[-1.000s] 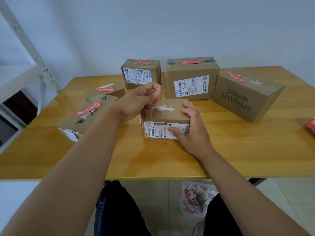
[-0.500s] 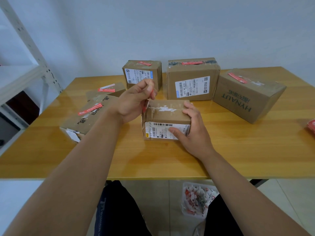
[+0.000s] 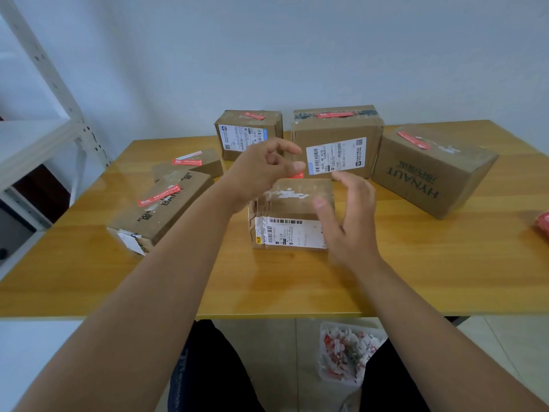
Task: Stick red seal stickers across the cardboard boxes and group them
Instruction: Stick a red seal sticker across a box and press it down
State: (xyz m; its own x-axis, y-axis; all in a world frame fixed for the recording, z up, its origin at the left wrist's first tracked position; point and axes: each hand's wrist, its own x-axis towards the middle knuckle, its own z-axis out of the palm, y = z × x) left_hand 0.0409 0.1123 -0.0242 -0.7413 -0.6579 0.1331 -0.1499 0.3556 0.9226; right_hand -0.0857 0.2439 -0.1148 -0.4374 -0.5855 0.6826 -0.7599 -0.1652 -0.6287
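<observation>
A small cardboard box (image 3: pixel 292 203) with a white shipping label stands mid-table, its top bare of any sticker. My left hand (image 3: pixel 261 171) hovers above its far left corner with curled fingers, and a bit of a red seal sticker (image 3: pixel 297 175) shows under the thumb. My right hand (image 3: pixel 347 215) is off the box at its right side, fingers relaxed and blurred. Three boxes with red stickers stand behind: a small one (image 3: pixel 249 135), a larger one (image 3: pixel 335 138) and a HYNAUT box (image 3: pixel 430 171).
Two flatter stickered boxes (image 3: pixel 166 203) (image 3: pixel 193 162) lie at the left of the wooden table (image 3: pixel 416 263). A red pile of stickers (image 3: pixel 542 224) sits at the right edge. A bin of peeled backing scraps (image 3: pixel 347 352) is on the floor; a white metal shelf (image 3: pixel 44 129) stands left.
My right hand has let go of the box's front right corner and lifted away. My left hand has risen and moved right above the box with the sticker.
</observation>
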